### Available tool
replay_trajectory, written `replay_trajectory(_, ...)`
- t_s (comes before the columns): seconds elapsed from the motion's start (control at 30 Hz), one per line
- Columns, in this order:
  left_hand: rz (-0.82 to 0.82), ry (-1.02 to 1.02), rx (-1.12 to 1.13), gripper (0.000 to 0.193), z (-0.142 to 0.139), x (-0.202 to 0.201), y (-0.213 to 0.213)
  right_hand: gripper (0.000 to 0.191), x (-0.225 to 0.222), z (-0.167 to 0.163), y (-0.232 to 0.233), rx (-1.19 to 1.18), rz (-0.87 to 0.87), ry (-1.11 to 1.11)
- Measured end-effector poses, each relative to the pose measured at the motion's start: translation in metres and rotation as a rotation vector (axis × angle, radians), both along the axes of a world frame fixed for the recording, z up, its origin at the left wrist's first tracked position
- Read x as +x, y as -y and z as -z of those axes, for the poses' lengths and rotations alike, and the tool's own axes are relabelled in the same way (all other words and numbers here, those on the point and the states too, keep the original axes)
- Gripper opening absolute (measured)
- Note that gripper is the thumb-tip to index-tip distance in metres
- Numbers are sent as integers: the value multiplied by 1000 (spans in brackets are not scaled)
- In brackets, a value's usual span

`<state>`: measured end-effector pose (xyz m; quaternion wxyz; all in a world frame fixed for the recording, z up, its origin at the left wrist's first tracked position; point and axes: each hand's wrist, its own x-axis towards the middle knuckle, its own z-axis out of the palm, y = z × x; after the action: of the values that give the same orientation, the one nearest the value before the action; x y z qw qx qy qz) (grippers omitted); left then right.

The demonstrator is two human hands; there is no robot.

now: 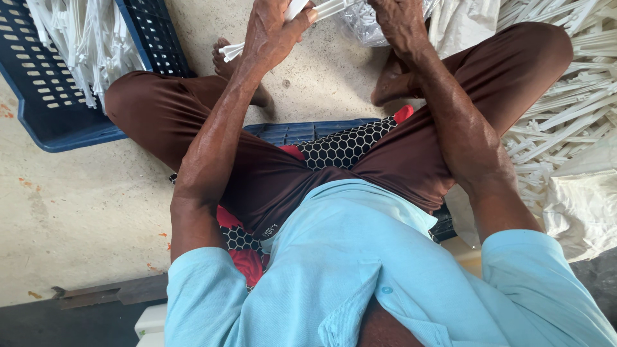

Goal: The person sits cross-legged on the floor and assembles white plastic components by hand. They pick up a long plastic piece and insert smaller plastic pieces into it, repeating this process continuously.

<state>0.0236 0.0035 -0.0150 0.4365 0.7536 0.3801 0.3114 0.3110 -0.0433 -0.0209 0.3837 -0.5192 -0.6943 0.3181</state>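
My left hand is at the top of the view, closed around a white plastic frame piece that sticks out past my fingers on both sides. My right hand is beside it at the top edge, its back toward the camera and its fingers hidden; it seems to grip the same white piece near a clear plastic bag. Both forearms reach forward over my knees in brown trousers.
A blue perforated crate with several white plastic pieces stands at the left. A large heap of white plastic frames and a white sack lie at the right. I sit on a blue crate with a patterned cushion on the concrete floor.
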Motion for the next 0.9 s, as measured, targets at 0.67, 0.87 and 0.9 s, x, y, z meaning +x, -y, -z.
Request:
replay_trajectory(0.67,4,-3,20,20,-3,2,3,44,16,72,0,-206,86,-148)
replay_trajectory(0.87,-35,-35,5,22,1,1,2,46,1,-6,10,-690,239,-479)
replay_trajectory(0.9,-38,-37,18,24,2,1,2,45,0,-15,10,-621,179,-466)
